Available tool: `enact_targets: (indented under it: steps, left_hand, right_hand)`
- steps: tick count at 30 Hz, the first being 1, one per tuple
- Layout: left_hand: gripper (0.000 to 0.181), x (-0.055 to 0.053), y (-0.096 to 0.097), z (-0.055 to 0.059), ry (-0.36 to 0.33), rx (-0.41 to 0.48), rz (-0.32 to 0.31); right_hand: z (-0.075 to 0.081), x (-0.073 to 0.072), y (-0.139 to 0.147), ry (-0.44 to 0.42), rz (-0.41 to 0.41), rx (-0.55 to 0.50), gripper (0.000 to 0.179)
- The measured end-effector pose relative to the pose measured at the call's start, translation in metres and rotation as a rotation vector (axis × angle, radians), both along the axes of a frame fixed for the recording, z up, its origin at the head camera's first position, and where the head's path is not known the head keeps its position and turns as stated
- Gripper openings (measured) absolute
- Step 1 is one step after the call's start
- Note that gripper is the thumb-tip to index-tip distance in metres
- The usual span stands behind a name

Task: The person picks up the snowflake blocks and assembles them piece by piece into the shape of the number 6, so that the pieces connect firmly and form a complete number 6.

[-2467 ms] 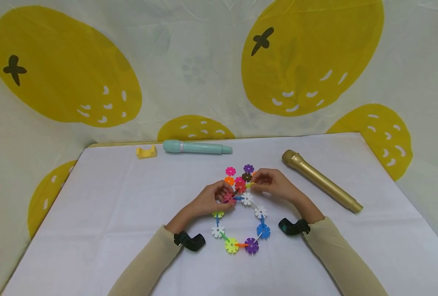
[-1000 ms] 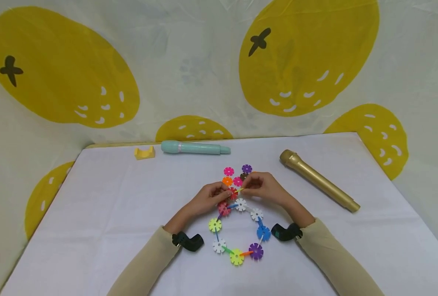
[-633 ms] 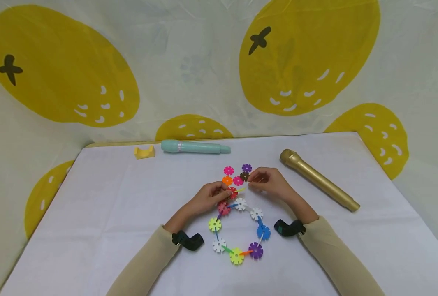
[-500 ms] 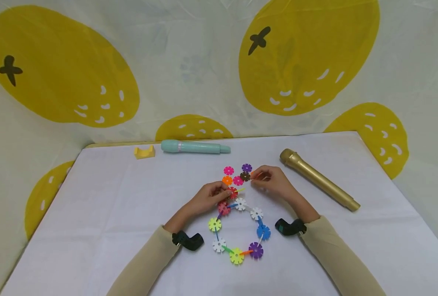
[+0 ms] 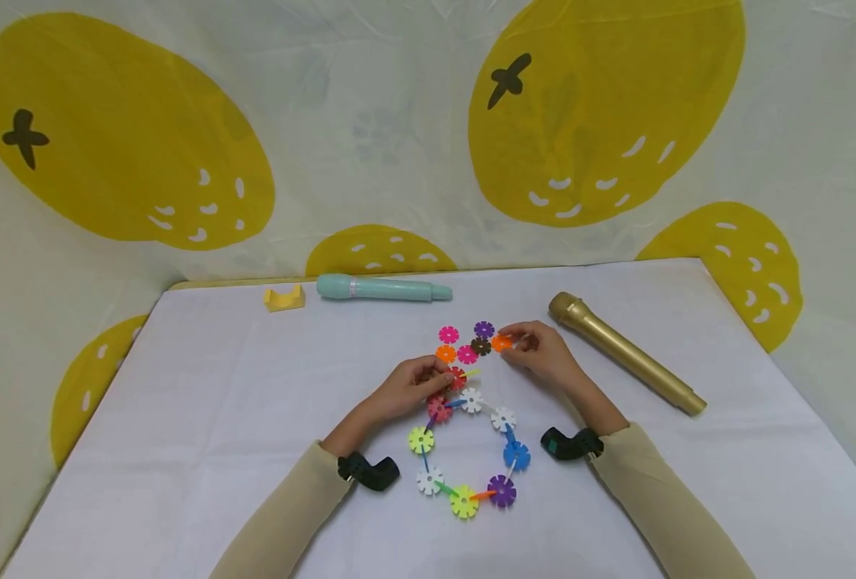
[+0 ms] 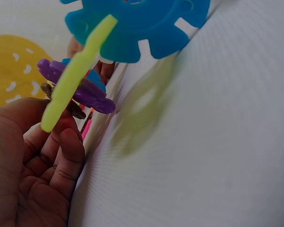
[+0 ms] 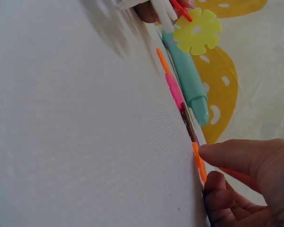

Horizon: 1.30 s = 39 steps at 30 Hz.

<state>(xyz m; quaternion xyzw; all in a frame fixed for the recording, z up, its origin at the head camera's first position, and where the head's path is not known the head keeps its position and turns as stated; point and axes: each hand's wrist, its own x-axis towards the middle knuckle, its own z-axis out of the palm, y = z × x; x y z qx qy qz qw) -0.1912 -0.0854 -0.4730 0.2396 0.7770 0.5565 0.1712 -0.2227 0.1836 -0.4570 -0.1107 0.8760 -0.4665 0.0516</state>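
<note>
Notched plastic snowflake discs are linked into a ring (image 5: 464, 502) on the white tablecloth, with a short branch at its far left. My left hand (image 5: 407, 389) pinches the red disc (image 5: 458, 378) of that branch, which carries a yellow disc (image 7: 197, 30) on its outer edge. In the left wrist view a yellow-green disc (image 6: 68, 82), a purple disc (image 6: 97, 97) and a blue disc (image 6: 128, 33) stand near the fingers. At the loose discs, my right hand (image 5: 539, 354) has thumb and curled finger on either edge of an orange disc (image 5: 502, 343).
Loose pink (image 5: 448, 334), purple (image 5: 484, 330), brown (image 5: 481, 346) and orange discs (image 5: 445, 354) lie flat beyond the ring. A gold microphone (image 5: 626, 354) lies right, a mint microphone (image 5: 384, 288) and a yellow holder (image 5: 284, 298) along the back edge.
My right hand fastened the yellow disc to the red one, let it go and moved out to the orange disc. My left hand shifted its grip onto the red branch disc; the ring slid nearer.
</note>
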Motion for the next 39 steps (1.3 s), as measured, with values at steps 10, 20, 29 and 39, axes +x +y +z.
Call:
enact_targets:
  steps: [10, 20, 29, 39]
  left_hand:
    - [0.016, -0.0004, -0.0001, -0.0002, -0.006, -0.007, 0.004]
    - [0.018, 0.0001, 0.0016, -0.0013, -0.011, 0.0, 0.028]
    - [0.019, 0.0016, 0.0022, 0.0002, -0.035, 0.002, 0.053]
    - [0.022, 0.0, 0.002, -0.0002, -0.041, -0.017, 0.098]
  right_hand:
    - [-0.0043, -0.0033, 0.0039, -0.013, 0.022, 0.051, 0.032]
    - [-0.0017, -0.0011, 0.0041, -0.022, 0.012, 0.002, 0.027]
    - [0.001, 0.0006, 0.0043, -0.029, 0.035, -0.026, 0.024]
    - [0.0051, 0.0002, -0.0017, -0.188, 0.08, -0.14, 0.024]
